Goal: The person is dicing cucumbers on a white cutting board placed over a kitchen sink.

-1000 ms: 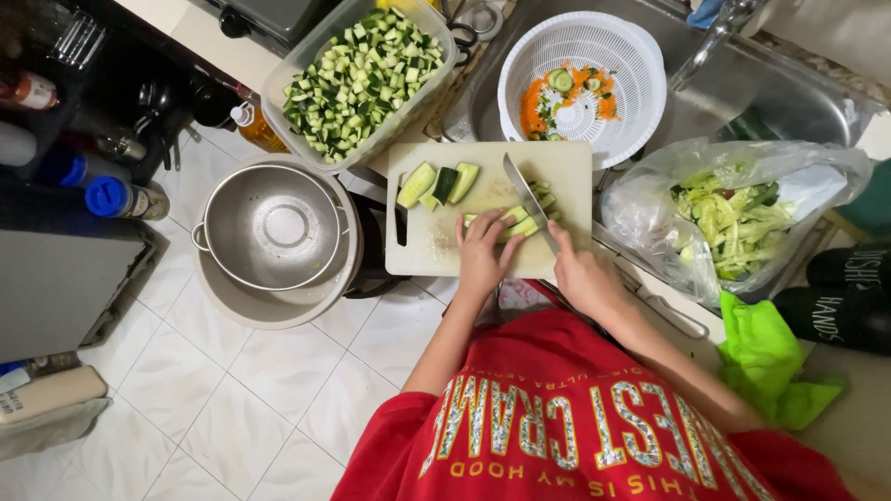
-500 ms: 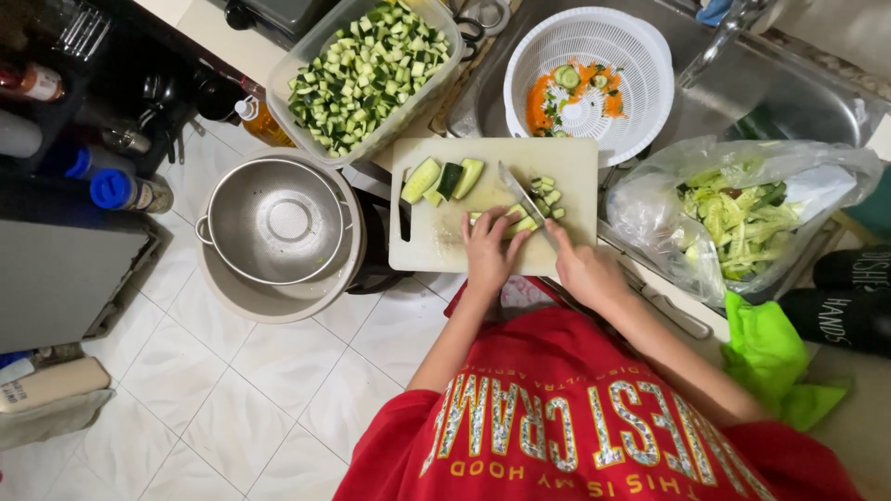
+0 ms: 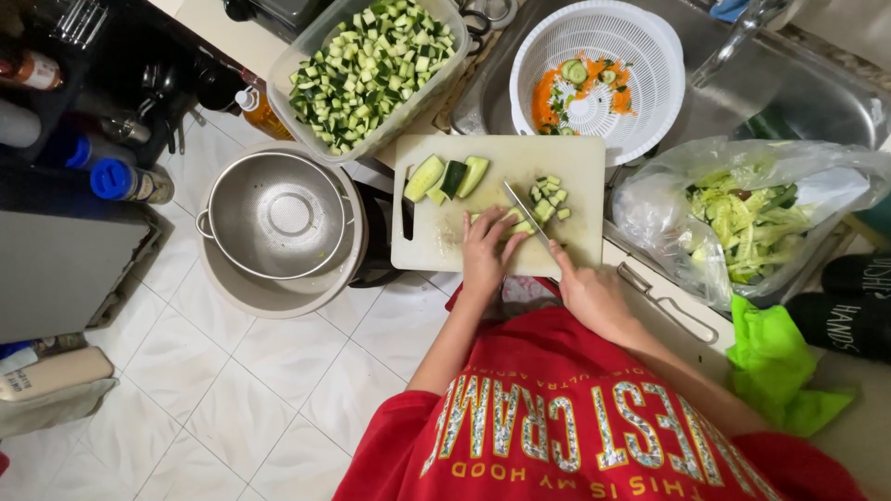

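My left hand (image 3: 485, 250) presses down on a cucumber strip (image 3: 517, 223) lying on the pale cutting board (image 3: 427, 241). My right hand (image 3: 590, 295) grips the handle of a knife (image 3: 524, 211) whose blade rests across that strip. Small cut cucumber cubes (image 3: 548, 196) lie just beyond the blade. Three uncut cucumber wedges (image 3: 447, 177) wait at the board's far left.
A clear tub (image 3: 371, 63) full of diced cucumber stands beyond the board. A white colander (image 3: 640, 70) with scraps sits by the sink. A plastic bag of peelings (image 3: 742, 218) is on the right, a green cloth (image 3: 775, 371) below it. A metal strainer (image 3: 277, 215) rests on the floor.
The knife has worked along the strip and a few more cubes lie beside the blade. Both hands stay in nearly the same place.
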